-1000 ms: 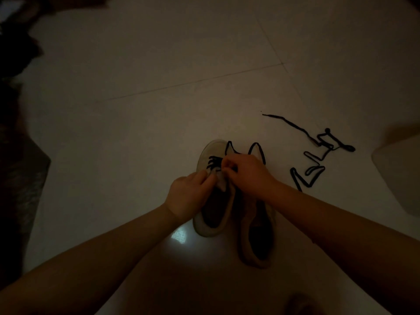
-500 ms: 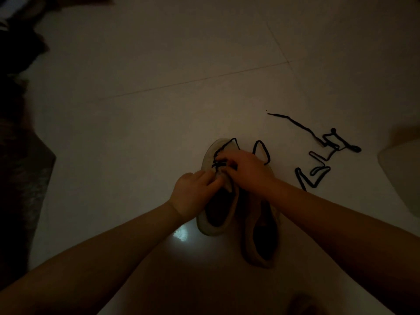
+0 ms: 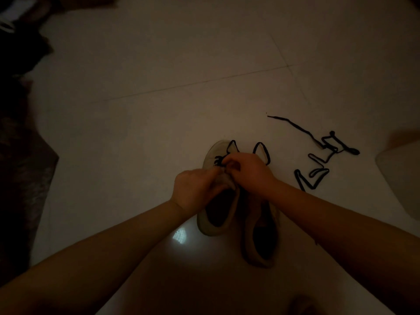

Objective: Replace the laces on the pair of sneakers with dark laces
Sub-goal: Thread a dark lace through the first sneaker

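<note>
Dark lace (image 3: 221, 160) pinched in right hand (image 3: 248, 172)

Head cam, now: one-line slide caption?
Both hands thread a dark lace into the left sneaker; a spare lace lies on the floor.

left hand (image 3: 195, 189) holds sneaker (image 3: 218, 189) | right hand (image 3: 247, 171) pinches dark lace (image 3: 221, 159)

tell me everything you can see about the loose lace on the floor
The loose lace is a thin, dark, flat-looking cord lying on the pale tiled floor, right of the two sneakers. One end runs out straight towards the far side; the rest zigzags in loose folds and small loops. Neither hand touches it, and it lies apart from both shoes.
</note>
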The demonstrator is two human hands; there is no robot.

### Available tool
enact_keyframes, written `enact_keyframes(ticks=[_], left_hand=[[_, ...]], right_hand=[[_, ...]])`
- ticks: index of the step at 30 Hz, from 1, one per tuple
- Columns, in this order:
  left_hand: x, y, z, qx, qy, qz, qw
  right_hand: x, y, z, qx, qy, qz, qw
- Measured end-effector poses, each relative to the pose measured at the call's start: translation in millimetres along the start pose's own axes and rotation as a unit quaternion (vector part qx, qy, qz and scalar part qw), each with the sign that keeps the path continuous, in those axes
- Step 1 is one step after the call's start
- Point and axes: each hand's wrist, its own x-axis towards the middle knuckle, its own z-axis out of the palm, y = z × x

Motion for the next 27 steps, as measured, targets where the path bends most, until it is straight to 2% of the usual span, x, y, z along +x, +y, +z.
enact_keyframes(ticks=[2,3,11,13,15,16,17,18,20,21,22,23,25,26,27], left_hand=[[0,3,-3,-0.116,-0.07,-0.17,0.976],[0,2,-2,-0.158,-0.069,-0.216,0.961],[15,-1,-2,-0.171,-0.112,-0.242,0.948],[18,-1,-2,-0.178,-0.107,-0.249,0.946],[19,-6,-2,-0.22,-0.106,-0.278,0.929],[19,-11,-3,-0.274,-0.093,-0.319,0.902],[19,-16,-7,-0.357,-0.067,-0.382,0.85],[21,-24,-13,-0.457,-0.039,-0.453,0.765],[23,-41,-28,-0.64,0.028,-0.551,0.535],[22,-51,-33,-0.672,0.063,-0.579,0.458],[20,-59,-35,-0.666,0.086,-0.597,0.439],[16,-66,-36,-0.623,0.088,-0.6,0.494],[3,-75,-29,-0.4,0.018,-0.543,0.738],[-4,-77,-22,-0.286,-0.029,-0.468,0.836],[-9,-74,-20,-0.204,-0.085,-0.385,0.896]], right_hand=[[0,2,4,0.034,0.018,0.009,0.999],[1,4,5,0.041,0.024,0.01,0.999],[0,11,14,0.109,0.055,0.024,0.992],[0,11,16,0.081,0.055,-0.012,0.995],[-1,13,17,0.041,0.04,-0.051,0.997],[-2,14,17,0.014,0.026,-0.058,0.998],[-4,15,16,-0.015,0.013,-0.058,0.998],[-5,16,15,-0.042,0.005,-0.059,0.997],[-7,18,15,-0.092,0.009,-0.074,0.993],[-8,18,16,-0.108,0.012,-0.084,0.991],[-9,19,17,-0.118,0.012,-0.089,0.989],[-9,19,17,-0.123,0.013,-0.091,0.988],[-7,20,19,-0.121,0.01,-0.086,0.989],[-7,20,19,-0.117,0.01,-0.084,0.99],[-6,20,20,-0.113,0.011,-0.084,0.99]])
